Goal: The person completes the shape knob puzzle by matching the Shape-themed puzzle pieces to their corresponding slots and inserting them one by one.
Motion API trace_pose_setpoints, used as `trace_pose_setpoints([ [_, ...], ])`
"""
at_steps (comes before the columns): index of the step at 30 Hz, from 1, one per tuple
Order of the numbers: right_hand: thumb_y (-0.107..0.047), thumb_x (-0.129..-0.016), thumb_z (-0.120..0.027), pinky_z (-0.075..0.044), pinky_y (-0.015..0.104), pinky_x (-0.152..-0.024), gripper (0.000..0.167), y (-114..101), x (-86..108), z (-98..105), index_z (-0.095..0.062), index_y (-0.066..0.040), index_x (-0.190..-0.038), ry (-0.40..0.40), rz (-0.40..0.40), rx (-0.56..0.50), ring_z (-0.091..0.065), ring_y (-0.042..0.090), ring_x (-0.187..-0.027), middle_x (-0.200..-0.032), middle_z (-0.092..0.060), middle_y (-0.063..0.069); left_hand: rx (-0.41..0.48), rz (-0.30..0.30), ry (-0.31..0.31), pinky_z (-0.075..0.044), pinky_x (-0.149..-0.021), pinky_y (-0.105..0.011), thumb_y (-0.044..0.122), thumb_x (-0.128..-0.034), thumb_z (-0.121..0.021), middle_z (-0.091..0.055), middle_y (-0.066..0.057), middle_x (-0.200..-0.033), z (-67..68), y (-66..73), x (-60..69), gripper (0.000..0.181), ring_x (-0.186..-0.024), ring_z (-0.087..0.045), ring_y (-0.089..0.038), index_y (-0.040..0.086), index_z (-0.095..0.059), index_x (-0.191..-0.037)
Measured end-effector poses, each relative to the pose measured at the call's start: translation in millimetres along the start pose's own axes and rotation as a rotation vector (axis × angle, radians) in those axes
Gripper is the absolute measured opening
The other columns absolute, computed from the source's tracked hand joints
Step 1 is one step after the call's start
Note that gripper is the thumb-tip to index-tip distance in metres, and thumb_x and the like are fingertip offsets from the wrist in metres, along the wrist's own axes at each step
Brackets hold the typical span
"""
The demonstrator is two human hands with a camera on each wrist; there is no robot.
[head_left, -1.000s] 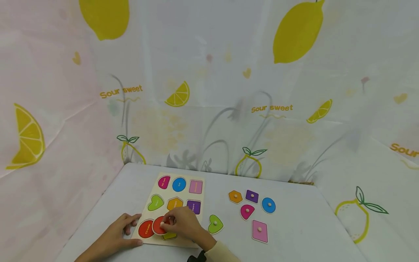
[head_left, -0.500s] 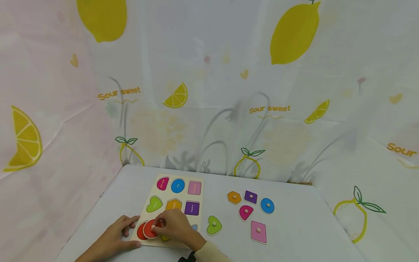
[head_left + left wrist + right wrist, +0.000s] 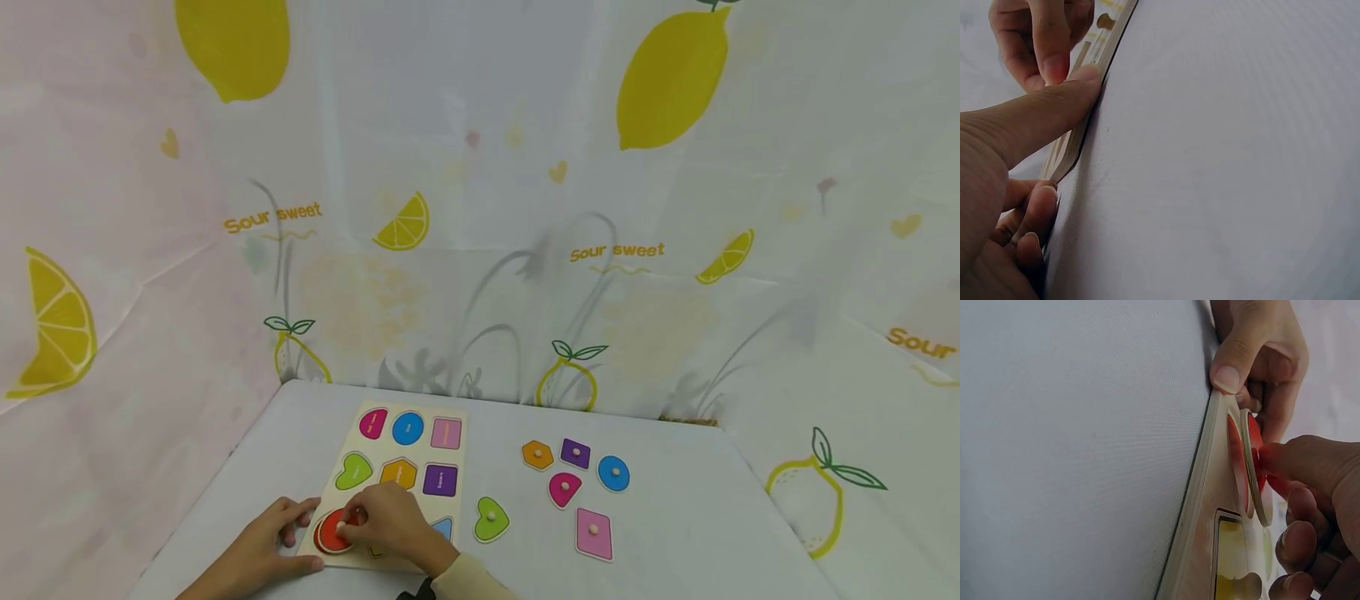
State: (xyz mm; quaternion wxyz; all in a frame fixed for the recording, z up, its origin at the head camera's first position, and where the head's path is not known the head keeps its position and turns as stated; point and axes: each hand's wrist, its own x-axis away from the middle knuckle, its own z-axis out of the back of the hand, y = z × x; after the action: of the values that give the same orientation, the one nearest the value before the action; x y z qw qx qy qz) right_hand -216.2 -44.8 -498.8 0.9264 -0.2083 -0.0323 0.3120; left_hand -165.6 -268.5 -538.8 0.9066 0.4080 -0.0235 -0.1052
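The thumb and fingertips of the right hand (image 3: 390, 521) are closed together on the small knob (image 3: 341, 527) of a red disc (image 3: 327, 534); the outer fingers bend loosely and hold nothing. That disc is over the round red recess (image 3: 1235, 456) at the near left corner of a cream board (image 3: 341, 499), slightly tilted and not lined up with it (whether its rim touches anywhere, I can't tell from here). Just beside, the left hand (image 3: 258, 550) grips the same corner, thumb on the near edge, fingers curled against the left side.

Next to the round recess is a yellow shape (image 3: 1232, 547), mostly covered by the right hand in the head view, then a light blue shape (image 3: 444, 527), partly hidden. Six other knobbed pieces lie on the white table (image 3: 675, 517) to the right: a green heart (image 3: 491, 530) nearest the board, then an orange hexagon (image 3: 530, 455), a purple square (image 3: 575, 461), a magenta half-round (image 3: 564, 497), a blue round piece (image 3: 613, 482) and a pink rectangle (image 3: 595, 546). Behind everything hangs a lemon-printed backdrop (image 3: 480, 192).
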Motion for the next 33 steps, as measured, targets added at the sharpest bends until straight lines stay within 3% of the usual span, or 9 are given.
trace_pose_setpoints([
  [9,-0.04,-0.092,-0.078,-0.034,0.015,-0.056,0.014,-3,-4.9,-4,-0.081,-0.026,-0.092,-0.011,-0.002,0.023,-0.042,-0.001,-0.061,-0.059,-0.049,-0.015,-0.011,0.009,-0.007,-0.037,-0.068,-0.024,0.04,-0.0746,-0.092,-0.044,-0.002,-0.094,0.6,-1.0,-0.4,0.088,-0.08,-0.043,-0.004,-0.001,-0.056,-0.144],
  [19,-0.04,-0.092,-0.078,-0.035,0.015,-0.056,0.015,-8,-6.6,-6,-0.081,-0.025,-0.092,-0.011,0.018,0.055,-0.043,-0.002,-0.063,-0.059,-0.048,-0.016,-0.006,-0.064,0.019,-0.037,-0.068,-0.024,0.04,-0.0757,-0.091,-0.044,-0.001,-0.094,-0.2,-1.4,1.8,0.086,-0.08,-0.044,-0.003,-0.003,-0.056,-0.142],
  [25,-0.04,-0.092,-0.078,-0.035,0.016,-0.056,0.015,-10,-7.7,-5,-0.081,-0.026,-0.092,-0.022,-0.013,0.043,-0.043,-0.002,-0.063,-0.059,-0.048,-0.015,0.004,-0.065,0.022,-0.037,-0.069,-0.023,0.039,-0.0747,-0.092,-0.045,-0.001,-0.095,1.1,-1.2,0.3,0.086,-0.08,-0.044,-0.003,-0.003,-0.057,-0.142],
  [33,-0.042,-0.091,-0.079,-0.036,0.015,-0.056,0.015,2,-2.0,3,-0.08,-0.027,-0.094,-0.018,0.022,0.008,-0.043,-0.003,-0.063,-0.063,-0.05,-0.017,0.005,-0.025,0.0,-0.038,-0.068,-0.024,0.039,-0.0734,-0.093,-0.045,-0.002,-0.095,0.6,-2.4,0.1,0.088,-0.08,-0.044,-0.004,-0.003,-0.056,-0.142],
])
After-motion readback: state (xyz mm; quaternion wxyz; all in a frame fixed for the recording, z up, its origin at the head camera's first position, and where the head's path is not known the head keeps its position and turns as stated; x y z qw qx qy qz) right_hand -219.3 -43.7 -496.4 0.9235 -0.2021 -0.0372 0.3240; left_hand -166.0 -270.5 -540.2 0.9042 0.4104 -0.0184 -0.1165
